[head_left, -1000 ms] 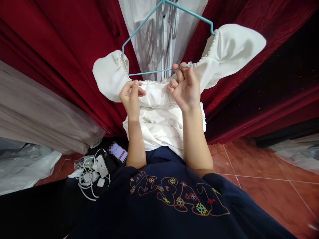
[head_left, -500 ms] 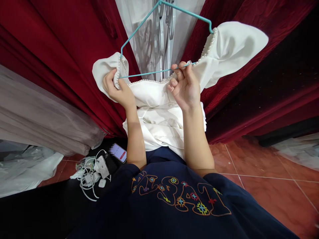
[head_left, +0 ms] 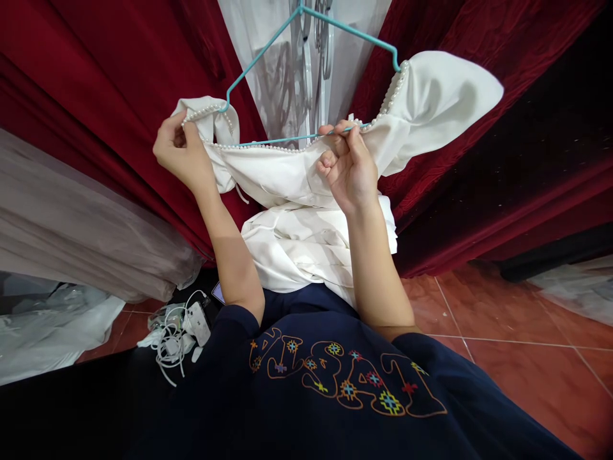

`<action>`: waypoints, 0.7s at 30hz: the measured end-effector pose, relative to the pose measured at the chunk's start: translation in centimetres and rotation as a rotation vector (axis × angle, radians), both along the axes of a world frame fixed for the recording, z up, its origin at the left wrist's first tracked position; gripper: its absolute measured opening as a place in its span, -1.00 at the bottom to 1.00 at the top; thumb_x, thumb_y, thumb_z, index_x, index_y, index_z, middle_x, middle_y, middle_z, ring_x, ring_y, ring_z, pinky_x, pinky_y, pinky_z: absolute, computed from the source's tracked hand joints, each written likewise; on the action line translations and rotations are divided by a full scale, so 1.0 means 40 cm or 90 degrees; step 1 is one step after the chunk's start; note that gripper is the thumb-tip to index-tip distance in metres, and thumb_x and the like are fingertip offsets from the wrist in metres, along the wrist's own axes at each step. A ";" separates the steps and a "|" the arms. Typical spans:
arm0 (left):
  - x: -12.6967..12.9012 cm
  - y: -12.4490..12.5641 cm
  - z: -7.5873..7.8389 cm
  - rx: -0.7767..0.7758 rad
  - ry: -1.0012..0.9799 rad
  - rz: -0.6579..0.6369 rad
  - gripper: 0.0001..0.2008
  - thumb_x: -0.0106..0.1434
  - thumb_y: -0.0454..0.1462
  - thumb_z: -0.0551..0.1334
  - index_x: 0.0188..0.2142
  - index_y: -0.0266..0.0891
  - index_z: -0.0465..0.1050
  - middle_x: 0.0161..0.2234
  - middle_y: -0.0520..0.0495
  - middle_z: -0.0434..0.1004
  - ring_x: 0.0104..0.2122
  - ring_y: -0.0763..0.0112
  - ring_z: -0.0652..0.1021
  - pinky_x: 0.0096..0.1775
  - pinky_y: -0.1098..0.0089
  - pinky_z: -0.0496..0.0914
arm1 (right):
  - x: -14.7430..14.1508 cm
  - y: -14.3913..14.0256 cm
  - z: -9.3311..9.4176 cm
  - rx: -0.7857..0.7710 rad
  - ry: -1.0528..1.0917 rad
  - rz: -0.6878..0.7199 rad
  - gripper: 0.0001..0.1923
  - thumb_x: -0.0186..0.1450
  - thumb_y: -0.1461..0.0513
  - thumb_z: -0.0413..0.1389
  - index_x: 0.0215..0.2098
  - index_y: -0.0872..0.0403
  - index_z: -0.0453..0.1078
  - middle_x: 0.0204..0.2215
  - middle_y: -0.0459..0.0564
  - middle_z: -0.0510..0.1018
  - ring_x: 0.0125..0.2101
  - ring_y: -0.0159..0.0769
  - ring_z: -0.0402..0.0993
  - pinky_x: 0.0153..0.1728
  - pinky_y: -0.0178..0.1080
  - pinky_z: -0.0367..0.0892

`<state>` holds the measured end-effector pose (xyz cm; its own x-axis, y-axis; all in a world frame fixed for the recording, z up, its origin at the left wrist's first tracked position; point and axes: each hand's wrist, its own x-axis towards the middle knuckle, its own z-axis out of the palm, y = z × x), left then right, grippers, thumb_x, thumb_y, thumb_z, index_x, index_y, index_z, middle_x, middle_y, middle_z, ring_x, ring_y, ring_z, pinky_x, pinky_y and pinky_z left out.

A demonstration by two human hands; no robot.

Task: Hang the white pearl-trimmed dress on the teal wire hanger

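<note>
A white dress (head_left: 282, 172) with pearl-like beads along its neckline hangs on a teal hanger (head_left: 263, 56), its lower part bunched on my lap. My left hand (head_left: 179, 150) pinches the beaded edge of the left sleeve (head_left: 205, 112), drawn out past the hanger's left end. Around the hanger's bottom bar, near the right side of the neckline, the fingers of my right hand (head_left: 349, 163) are closed. The puffed right sleeve (head_left: 450, 105) spreads beyond the hanger's right notch. A thin white strap or loop dangles below the left sleeve.
Dark red draped cloth (head_left: 119, 76) hangs on both sides. Pale sheer fabric (head_left: 71, 211) drapes at the left. White cables and chargers (head_left: 172, 338) lie on a black surface beside me, a phone (head_left: 218, 292) partly behind my left arm. Red floor tiles (head_left: 517, 313) show at the right.
My left hand has moved left and slightly up, pulling the left sleeve's beaded edge outward. The hanger and dress have shifted slightly left; my right hand keeps its hold.
</note>
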<state>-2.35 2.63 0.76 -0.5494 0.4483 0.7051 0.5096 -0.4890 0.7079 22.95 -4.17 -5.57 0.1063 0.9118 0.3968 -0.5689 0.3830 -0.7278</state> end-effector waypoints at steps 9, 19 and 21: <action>0.022 0.037 -0.034 0.014 0.097 -0.158 -0.65 0.23 -0.63 0.41 -0.42 -0.30 0.32 -0.34 0.09 0.28 -0.29 0.59 0.32 -0.15 0.49 0.30 | -0.003 0.006 -0.006 -0.005 0.018 -0.044 -0.63 0.11 -0.24 0.23 -0.29 -0.27 0.36 -0.15 -0.30 0.57 -0.37 -0.27 0.11 -0.27 -0.11 0.16; -0.061 0.070 -0.089 -0.055 -0.052 -0.002 -0.50 0.29 -0.73 0.20 -0.51 -0.25 0.03 -0.57 0.18 0.00 -0.55 0.65 0.13 -0.39 0.51 0.18 | 0.001 -0.005 0.001 -0.005 0.017 -0.036 -0.65 0.15 -0.22 0.20 -0.28 -0.25 0.33 -0.15 -0.31 0.56 -0.40 -0.30 0.10 -0.29 -0.15 0.12; -0.073 0.047 -0.144 -0.064 -0.057 -0.018 -0.53 0.25 -0.69 0.26 -0.52 -0.25 0.10 -0.59 0.22 0.09 -0.56 0.67 0.22 -0.42 0.51 0.19 | 0.000 -0.002 -0.001 -0.019 0.011 -0.043 -0.62 0.14 -0.26 0.19 -0.28 -0.28 0.33 -0.13 -0.32 0.57 -0.32 -0.25 0.21 -0.26 -0.13 0.14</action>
<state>-5.27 4.52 -4.99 -0.5937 0.5310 0.6046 0.4296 -0.4261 0.7962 22.96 -4.27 -5.63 0.1744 0.9137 0.3671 -0.5558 0.3991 -0.7293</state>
